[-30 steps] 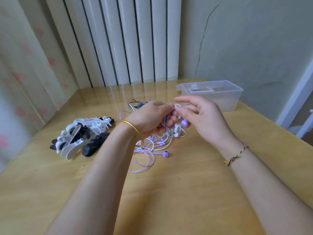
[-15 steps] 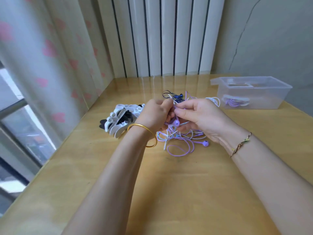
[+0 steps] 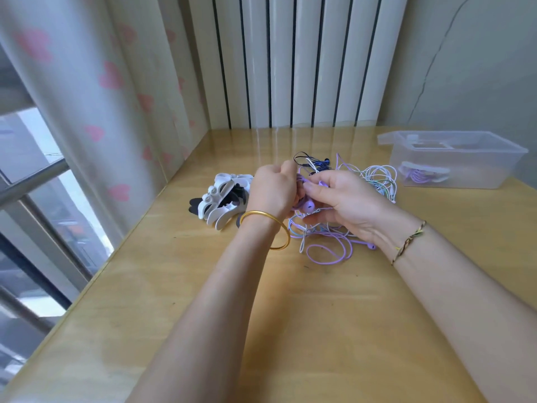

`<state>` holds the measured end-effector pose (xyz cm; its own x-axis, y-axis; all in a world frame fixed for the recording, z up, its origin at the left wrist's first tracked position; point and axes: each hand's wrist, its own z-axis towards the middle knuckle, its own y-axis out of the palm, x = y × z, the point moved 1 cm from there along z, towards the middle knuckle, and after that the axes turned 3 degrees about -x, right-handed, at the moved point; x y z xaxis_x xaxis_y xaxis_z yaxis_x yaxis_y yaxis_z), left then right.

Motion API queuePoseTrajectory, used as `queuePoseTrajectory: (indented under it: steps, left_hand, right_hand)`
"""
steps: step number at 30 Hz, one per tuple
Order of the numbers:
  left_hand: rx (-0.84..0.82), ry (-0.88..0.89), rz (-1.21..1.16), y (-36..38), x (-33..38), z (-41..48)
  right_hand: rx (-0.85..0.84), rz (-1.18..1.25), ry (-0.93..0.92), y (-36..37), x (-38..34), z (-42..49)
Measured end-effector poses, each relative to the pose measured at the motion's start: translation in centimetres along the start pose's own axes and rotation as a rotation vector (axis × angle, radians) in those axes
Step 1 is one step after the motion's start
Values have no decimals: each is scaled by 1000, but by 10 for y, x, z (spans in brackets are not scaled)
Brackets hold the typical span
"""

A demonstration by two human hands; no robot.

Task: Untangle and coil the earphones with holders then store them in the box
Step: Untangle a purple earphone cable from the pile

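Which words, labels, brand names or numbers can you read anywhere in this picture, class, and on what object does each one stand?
None: no readable text shows anywhere.
The clear plastic box, the pile of holders and the tangled earphones show no print.
The curtain bears only pink hearts.

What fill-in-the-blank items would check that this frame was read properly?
1. The bangle on the left hand's wrist is ____ in colour.
2. The earbud between the left hand and the right hand is ____.
3. The clear box sits to the ____ of the cable pile.
4. The holders heaped beside the left hand are white and ____.

Missing words: gold; purple; right; black
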<state>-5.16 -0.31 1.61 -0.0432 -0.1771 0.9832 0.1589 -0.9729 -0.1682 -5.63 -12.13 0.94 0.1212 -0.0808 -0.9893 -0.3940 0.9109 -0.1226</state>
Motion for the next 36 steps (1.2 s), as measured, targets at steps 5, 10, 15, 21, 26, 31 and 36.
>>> queuePoseTrajectory:
  steps: [5, 10, 15, 21, 26, 31, 36]
  left_hand:
    - [30, 43, 96, 4, -4, 1]
    - [35, 107, 195, 9, 1, 2]
    - [14, 151, 253, 12, -1, 6]
    - [-27, 89, 128, 7, -7, 6]
    - [-19, 7, 28, 2, -6, 3]
    - [-27, -55, -18, -7, -7, 5]
    - [19, 0, 142, -24, -10, 13]
  right_hand:
    - [-31, 0, 11, -2, 4, 0]
    - [51, 31, -32, 0, 5, 0]
    - [65, 59, -29, -1, 7, 0]
    - [99, -3, -45, 0, 10, 3]
    - [126, -142, -83, 6, 7, 10]
    - [139, -286, -75, 12, 2, 14]
    - [131, -308, -49, 19, 2, 16]
